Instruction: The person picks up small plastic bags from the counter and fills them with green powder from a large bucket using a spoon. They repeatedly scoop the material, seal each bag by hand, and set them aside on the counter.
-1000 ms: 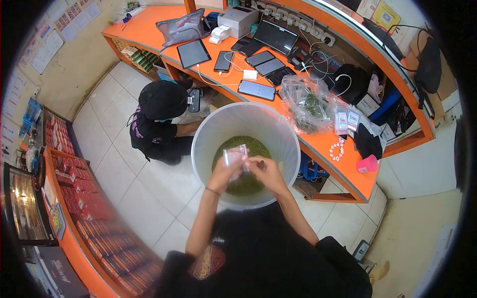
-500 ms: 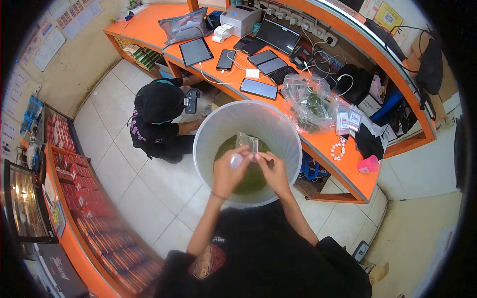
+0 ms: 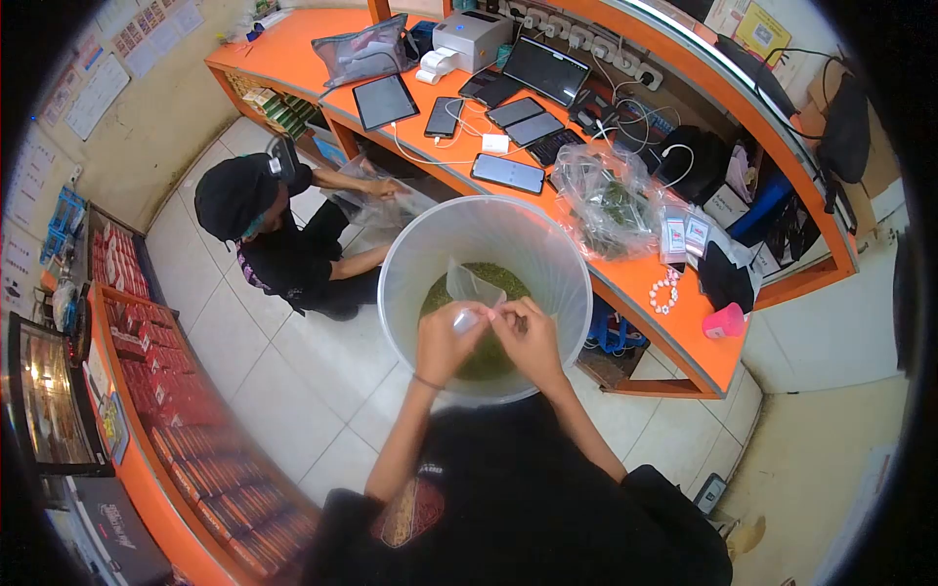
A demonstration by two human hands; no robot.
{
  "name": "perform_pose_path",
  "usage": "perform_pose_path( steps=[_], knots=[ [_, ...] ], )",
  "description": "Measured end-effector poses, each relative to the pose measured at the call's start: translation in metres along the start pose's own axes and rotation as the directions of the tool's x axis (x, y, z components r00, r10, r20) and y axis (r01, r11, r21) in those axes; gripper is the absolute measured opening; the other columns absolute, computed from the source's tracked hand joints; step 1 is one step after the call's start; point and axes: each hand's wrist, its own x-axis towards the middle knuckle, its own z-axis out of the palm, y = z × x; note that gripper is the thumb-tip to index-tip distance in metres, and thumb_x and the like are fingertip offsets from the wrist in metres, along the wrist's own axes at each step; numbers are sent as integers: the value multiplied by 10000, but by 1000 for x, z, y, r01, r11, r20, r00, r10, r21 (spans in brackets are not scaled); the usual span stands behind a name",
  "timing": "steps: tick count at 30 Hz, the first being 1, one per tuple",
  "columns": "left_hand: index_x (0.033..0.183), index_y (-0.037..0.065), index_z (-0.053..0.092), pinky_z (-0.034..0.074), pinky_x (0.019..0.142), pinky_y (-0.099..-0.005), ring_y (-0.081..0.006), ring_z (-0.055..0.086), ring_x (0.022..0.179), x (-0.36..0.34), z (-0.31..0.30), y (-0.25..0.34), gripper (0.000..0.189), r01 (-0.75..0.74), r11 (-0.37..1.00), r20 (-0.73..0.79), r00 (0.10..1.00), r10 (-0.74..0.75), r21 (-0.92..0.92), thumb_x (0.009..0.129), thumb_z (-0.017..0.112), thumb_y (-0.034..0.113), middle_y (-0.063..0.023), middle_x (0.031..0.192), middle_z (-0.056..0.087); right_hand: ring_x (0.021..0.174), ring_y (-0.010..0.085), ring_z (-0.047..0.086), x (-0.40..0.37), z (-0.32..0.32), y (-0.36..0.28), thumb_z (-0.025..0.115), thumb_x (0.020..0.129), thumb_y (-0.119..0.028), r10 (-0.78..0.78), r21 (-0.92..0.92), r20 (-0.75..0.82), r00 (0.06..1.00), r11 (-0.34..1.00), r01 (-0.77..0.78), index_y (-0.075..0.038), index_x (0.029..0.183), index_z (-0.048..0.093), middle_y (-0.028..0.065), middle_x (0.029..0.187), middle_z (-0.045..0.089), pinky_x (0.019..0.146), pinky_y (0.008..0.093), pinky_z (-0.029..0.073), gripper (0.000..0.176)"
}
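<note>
My left hand (image 3: 447, 344) and my right hand (image 3: 532, 344) meet over a large translucent plastic tub (image 3: 412, 256). Both sets of fingertips pinch the edge of a small clear plastic bag (image 3: 475, 284), which spreads out beyond them. Tucked in my left hand is a pale, rounded object (image 3: 468, 320), mostly covered by the fingers. Green, finely chopped dry material (image 3: 493, 365) covers the tub's bottom, below both hands.
To the left, a person in black (image 3: 293, 244) crouches by the counter, handling clear plastic sheeting (image 3: 396, 207). The orange counter (image 3: 625, 278) bears phones, a printer (image 3: 472, 39), a bulky clear bag (image 3: 611, 210) and a pink cup (image 3: 723, 322). Shelves of packs (image 3: 220, 488) stand at left.
The small bag has turned and opened wider, and my fingertips have come together on its edge. The crouching person has leaned left and raised an arm, with plastic sheeting now in hand.
</note>
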Motion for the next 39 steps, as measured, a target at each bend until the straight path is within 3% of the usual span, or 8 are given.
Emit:
perform_pose_path(
  steps=[3, 7, 10, 18, 24, 30, 35, 39],
  knots=[
    [878, 10, 711, 492, 617, -279, -121, 629, 652, 0, -5, 8, 174, 187, 981, 136, 975, -177, -60, 837, 739, 177, -92, 765, 698, 571, 183, 508, 0, 2, 11, 636, 889, -138, -21, 75, -12, 1000, 997, 21, 21, 858, 634, 105, 735, 534, 545, 317, 404, 162],
    [889, 6, 675, 500, 624, -319, -208, 657, 674, -6, 0, 3, 166, 129, 991, 141, 982, -124, -25, 850, 703, 164, -136, 776, 678, 576, 197, 525, -1, -1, 10, 645, 870, -145, -8, 122, 3, 1000, 992, 8, 25, 810, 622, 115, 720, 532, 553, 326, 413, 181],
    [892, 4, 544, 481, 631, -465, -439, 589, 755, -10, 1, -4, 192, -204, 969, 266, 950, 162, 137, 836, 661, 146, -206, 809, 591, 607, 216, 543, -4, -1, 13, 636, 845, -129, -8, 25, 143, 990, 1000, 4, 31, 784, 610, 128, 726, 559, 582, 328, 426, 173],
    [899, 24, 533, 472, 618, -482, -418, 602, 746, -18, 15, -10, 216, -36, 913, 133, 991, -21, 406, 852, 643, 203, -196, 816, 599, 649, 326, 604, -3, 22, 40, 655, 802, -122, -89, -382, -70, 994, 922, 56, 29, 758, 599, 170, 733, 583, 604, 415, 472, 167],
    [895, 30, 557, 464, 597, -474, -407, 609, 727, -8, 8, -5, 195, -60, 947, 76, 996, 38, 315, 895, 609, 218, -194, 817, 621, 667, 326, 611, 9, 12, 21, 651, 819, -73, 174, 148, 116, 978, 970, -190, 23, 894, 603, 169, 801, 599, 610, 372, 480, 131],
    [856, 16, 577, 476, 594, -431, -370, 618, 661, -8, 12, -8, 194, -13, 993, -54, 998, 19, 118, 876, 655, 192, -173, 766, 621, 707, 231, 638, 6, 20, 24, 626, 839, -32, -193, 22, 72, 979, 981, 192, -6, 993, 571, 158, 849, 606, 624, 354, 493, 165],
    [841, 7, 578, 494, 633, -379, -300, 648, 700, -2, 6, -20, 185, 141, 984, -109, 986, -129, 111, 796, 716, 122, -147, 774, 629, 631, 214, 623, 6, 22, 26, 604, 833, -3, -93, -38, -45, 995, 995, 92, -25, 1036, 548, 138, 754, 597, 593, 361, 489, 212],
    [951, 34, 628, 511, 760, -371, -304, 649, 907, 2, -5, -12, 241, -87, 987, -19, 996, 91, 131, 738, 733, 78, -156, 997, 643, 546, 181, 581, 10, 22, 24, 616, 805, -15, 97, 46, -9, 995, 994, -97, -24, 1055, 535, 97, 631, 559, 543, 323, 461, 263]
  ],
)
